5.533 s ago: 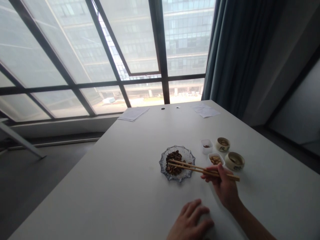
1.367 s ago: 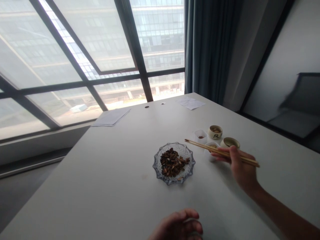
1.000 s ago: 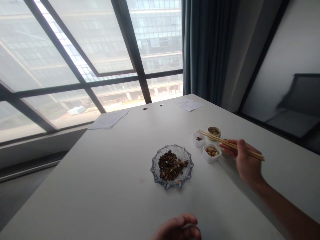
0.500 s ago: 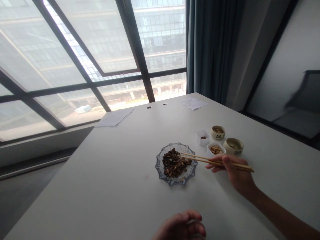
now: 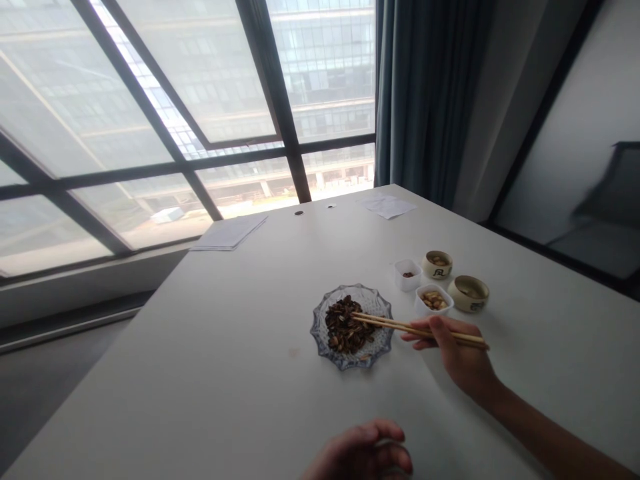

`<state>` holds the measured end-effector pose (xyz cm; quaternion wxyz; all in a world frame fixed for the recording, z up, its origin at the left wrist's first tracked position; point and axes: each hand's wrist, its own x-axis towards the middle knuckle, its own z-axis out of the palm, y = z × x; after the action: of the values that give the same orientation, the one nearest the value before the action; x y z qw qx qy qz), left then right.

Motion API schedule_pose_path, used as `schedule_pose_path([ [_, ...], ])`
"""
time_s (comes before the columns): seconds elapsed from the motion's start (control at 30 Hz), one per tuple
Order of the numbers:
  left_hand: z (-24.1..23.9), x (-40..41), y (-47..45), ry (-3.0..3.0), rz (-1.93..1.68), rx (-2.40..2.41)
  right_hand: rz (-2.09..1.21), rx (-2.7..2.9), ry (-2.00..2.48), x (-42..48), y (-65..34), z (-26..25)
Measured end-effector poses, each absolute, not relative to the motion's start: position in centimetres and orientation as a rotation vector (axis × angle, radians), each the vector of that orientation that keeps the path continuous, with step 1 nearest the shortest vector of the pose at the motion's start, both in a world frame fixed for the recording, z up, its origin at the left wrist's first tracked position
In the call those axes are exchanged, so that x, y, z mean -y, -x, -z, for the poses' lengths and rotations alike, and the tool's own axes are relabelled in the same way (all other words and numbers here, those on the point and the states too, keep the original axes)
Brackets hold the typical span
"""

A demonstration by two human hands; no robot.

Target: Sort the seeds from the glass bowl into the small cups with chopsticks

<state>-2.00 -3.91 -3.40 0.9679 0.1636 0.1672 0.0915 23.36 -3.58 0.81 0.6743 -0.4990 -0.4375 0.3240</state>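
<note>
Across a glass dish's edge (image 5: 316,327), chopsticks (image 5: 395,324) pinched in right hand (image 5: 460,357), left hand (image 5: 361,451) loosely spread, wide tabletop (image 5: 210,347) leftward.

My chopsticks (image 5: 393,324) are yellow-tan. I see dark brown seeds (image 5: 346,328), mottled with reddish and lighter tan flecks. My plate (image 5: 370,302) is clear glass with a dimpled pattern, blue-grey at its pointed rim. The near tub (image 5: 423,309) is white around golden-tan nuts (image 5: 433,299); the far tub (image 5: 409,285) is white around red-brown bits (image 5: 409,274). The far cup (image 5: 428,269) and near cup (image 5: 461,305) are cream with black marks outside, olive-beige inside. My table (image 5: 220,373) is plain white with one faint pinkish smudge (image 5: 293,352), the curtain (image 5: 425,100) slate blue, the window frames (image 5: 295,160) near-black.
</note>
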Motion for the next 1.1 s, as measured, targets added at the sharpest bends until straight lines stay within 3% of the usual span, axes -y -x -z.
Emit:
schedule_pose_path([
  [0.3,3.0,3.9,2.1,-0.343,-0.174,-0.349,-0.327,0.748,1.151,3.2,-27.4,-3.9],
  [0.67,3.3,3.9,2.2,-0.345,-0.194,-0.325,-0.279,0.672,1.207,2.3,-29.7,-3.7],
  [1.1,3.3,4.0,2.2,-0.341,-0.189,-0.332,-0.685,1.083,1.135,4.0,-23.6,-1.6],
])
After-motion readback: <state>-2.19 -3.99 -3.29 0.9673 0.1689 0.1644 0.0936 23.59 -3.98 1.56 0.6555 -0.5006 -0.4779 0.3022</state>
